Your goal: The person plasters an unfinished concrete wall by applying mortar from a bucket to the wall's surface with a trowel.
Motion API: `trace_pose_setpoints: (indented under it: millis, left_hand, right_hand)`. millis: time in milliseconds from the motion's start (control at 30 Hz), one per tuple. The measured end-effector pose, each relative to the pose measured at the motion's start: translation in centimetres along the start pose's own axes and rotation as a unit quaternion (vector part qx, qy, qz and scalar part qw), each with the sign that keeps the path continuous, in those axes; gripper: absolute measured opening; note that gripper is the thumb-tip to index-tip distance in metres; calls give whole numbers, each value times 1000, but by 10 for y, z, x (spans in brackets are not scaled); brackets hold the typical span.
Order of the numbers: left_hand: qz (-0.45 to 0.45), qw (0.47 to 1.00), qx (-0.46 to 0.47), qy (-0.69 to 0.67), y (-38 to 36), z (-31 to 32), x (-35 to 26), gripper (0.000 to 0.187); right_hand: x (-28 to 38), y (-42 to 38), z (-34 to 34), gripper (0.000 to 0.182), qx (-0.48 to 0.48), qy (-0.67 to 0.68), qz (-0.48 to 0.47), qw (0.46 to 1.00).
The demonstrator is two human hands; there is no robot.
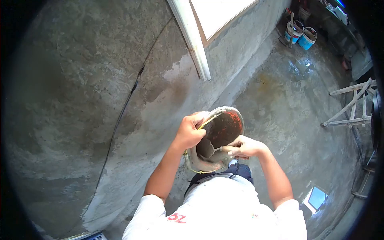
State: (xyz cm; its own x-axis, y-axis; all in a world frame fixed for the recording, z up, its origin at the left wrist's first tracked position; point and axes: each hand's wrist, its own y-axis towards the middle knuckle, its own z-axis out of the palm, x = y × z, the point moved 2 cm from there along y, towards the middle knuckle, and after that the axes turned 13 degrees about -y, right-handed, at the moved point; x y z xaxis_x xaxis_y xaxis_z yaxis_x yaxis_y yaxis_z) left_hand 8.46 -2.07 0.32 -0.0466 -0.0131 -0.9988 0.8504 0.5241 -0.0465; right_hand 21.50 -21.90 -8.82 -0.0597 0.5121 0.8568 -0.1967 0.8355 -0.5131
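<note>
A mortar-crusted bucket is tilted in front of my waist, its mouth facing up toward me. My left hand is closed over its left rim, the thumb lying at the inner edge. Reddish-orange patches show through the grey coating on the inner wall. Inside the mouth is a small trowel, its rounded blade smeared with grey against the near left side. The fingers of my right hand wrap around the trowel's handle at the right rim. The bottom of the bucket is dark.
A rough cement wall rises at left, crossed by a black cable, with a white-framed opening above. Two blue-and-white buckets stand far off beside a long-handled tool. At right is a wooden trestle on the wet concrete floor.
</note>
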Motion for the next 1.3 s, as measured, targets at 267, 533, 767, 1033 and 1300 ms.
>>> trace_pose_setpoints:
  millis: [267, 533, 767, 1033, 1300]
  left_hand:
    - [-35, 998, -49, 27, -19, -64, 21, 24]
    - [-34, 951, -258, -167, -36, -98, 2, 19]
    - [47, 933, -301, -192, -38, -101, 7, 10]
    - [13, 929, -345, -134, -59, -125, 32, 12]
    - [5, 923, -354, -151, -81, -151, 42, 15]
  right_hand:
    - [-33, -17, 17, 51, -27, 324, -83, 942]
    - [49, -80, -11, 63, -151, 253, -198, 935]
    - [268, -92, -22, 52, -291, -4, -457, 840]
    - [498, -52, -72, 51, -681, -303, -544, 384]
    - [613, 6, -117, 54, -764, -387, -400, 328]
